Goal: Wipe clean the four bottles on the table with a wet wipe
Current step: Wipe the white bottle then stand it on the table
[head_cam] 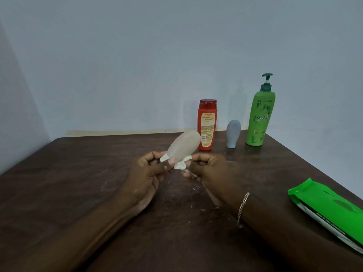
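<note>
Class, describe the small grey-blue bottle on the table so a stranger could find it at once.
At the far right of the dark brown wooden table, three bottles stand in a row near the pale wall. The small grey-blue plastic bottle is the middle one, between the red labelled bottle and the tall green pump bottle. Only it is short, rounded and unlabelled.

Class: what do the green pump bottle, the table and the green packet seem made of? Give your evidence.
Green pump bottle: probably plastic, smooth with a slight sheen. Table: likely wood or laminate, dark brown grain, matte. Green packet: soft glossy film, creased.
</note>
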{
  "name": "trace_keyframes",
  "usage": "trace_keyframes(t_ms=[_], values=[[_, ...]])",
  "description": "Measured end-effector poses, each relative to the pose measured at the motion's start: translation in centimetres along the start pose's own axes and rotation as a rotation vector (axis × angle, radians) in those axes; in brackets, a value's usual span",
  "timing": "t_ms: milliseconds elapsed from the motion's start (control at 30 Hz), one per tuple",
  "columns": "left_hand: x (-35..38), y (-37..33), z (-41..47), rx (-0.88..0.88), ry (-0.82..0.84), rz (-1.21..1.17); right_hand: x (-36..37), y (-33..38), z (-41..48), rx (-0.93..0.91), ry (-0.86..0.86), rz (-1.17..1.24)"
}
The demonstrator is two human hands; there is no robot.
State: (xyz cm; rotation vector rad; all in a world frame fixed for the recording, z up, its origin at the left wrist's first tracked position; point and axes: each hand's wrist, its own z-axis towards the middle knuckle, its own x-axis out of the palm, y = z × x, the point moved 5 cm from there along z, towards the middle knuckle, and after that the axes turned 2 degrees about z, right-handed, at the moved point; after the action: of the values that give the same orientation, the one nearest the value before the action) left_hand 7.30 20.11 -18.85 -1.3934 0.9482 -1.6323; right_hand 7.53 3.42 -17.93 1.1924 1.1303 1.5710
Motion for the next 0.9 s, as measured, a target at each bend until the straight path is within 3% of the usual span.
trace_keyframes(t_ms=[100, 267, 467, 567, 800, 900], values=[[-0.3, 0.1, 0.1, 0.006, -0.012, 0.025, -0.4, 0.4, 0.1, 0.042, 0.009, -0.156], [-2.0, -0.7, 0.6, 0.057, -0.092, 0.074, -4.4, 1.8, 1.2, -0.011, -0.251, -0.152], [-1.5, -0.2, 0.3, 0.080, -0.086, 0.295, -0.2, 0.7, 0.0, 0.021, 0.001, -0.343], [-0.8, -0.5, -0.1, 0.182, -0.027, 0.493, 1.2, -0.2, -0.3, -0.005, 0.104, -0.424], [-0.1, -1.3, -0.7, 0.314, 0.099, 0.916, -1.1, 2.1, 0.0, -0.169, 0.000, -0.558], [-0.4, -1.4, -0.8, 0.246, 0.071, 1.051, -0.7, 2.7, -0.3, -0.323, -0.005, -0.628]])
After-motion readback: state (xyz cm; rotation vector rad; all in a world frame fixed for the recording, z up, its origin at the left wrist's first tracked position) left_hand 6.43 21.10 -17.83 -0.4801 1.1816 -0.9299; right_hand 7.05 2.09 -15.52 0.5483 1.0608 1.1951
